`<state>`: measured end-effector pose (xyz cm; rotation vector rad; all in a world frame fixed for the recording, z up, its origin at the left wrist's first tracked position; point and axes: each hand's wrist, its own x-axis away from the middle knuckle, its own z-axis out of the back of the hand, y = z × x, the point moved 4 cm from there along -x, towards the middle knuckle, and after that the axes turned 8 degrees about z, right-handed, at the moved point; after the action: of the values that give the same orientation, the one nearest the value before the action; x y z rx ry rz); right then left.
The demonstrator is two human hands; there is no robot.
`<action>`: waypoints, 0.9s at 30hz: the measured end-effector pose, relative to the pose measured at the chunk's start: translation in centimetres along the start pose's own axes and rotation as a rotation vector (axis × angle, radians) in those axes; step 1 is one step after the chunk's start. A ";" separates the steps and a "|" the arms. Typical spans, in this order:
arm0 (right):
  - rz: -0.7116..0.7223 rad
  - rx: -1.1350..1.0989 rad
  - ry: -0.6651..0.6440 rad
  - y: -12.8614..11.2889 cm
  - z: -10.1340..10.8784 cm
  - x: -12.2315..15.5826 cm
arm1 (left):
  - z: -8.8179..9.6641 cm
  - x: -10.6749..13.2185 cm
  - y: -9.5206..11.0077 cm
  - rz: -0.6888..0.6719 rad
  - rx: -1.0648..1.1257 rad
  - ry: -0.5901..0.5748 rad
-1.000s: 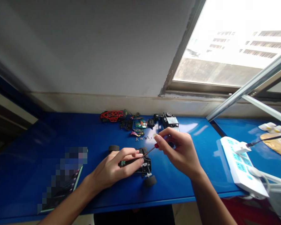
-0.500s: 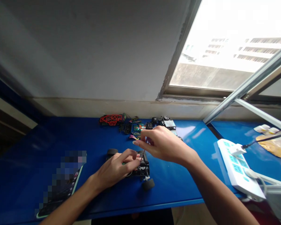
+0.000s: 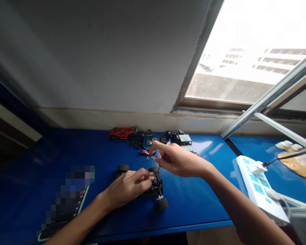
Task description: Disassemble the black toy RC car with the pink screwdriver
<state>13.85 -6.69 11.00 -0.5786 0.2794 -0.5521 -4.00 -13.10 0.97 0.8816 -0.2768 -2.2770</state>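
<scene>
A black toy car chassis (image 3: 156,188) with wide wheels lies on the blue table. My left hand (image 3: 130,185) is closed over its middle, gripping it and hiding much of that part. My right hand (image 3: 177,159) is above the chassis, its fingers around a screwdriver (image 3: 157,173). The thin shaft slants down to the chassis beside my left fingertips; most of the handle is hidden in the hand. Just beyond the chassis lie several small screws (image 3: 152,157) on the table.
Along the wall lie a red toy frame (image 3: 122,132), several car parts (image 3: 137,142) and a pale toy car body (image 3: 184,137). A tablet-like panel (image 3: 66,200), partly pixelated, is at left. A white power strip (image 3: 261,187) with plugs lies at right beside a metal frame (image 3: 247,117).
My right hand's index finger has lifted and spread from the thumb around the screwdriver. The view has tilted slightly. My left hand stays on the chassis.
</scene>
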 end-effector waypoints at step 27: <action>-0.108 -0.108 0.093 1.4 -0.5 0.9 | 0.6 -0.9 -0.8 0.156 0.110 -0.151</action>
<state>14.95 -6.44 9.73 -0.6769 0.3691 -0.6726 -4.35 -11.90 1.59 0.7169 -0.5246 -2.2017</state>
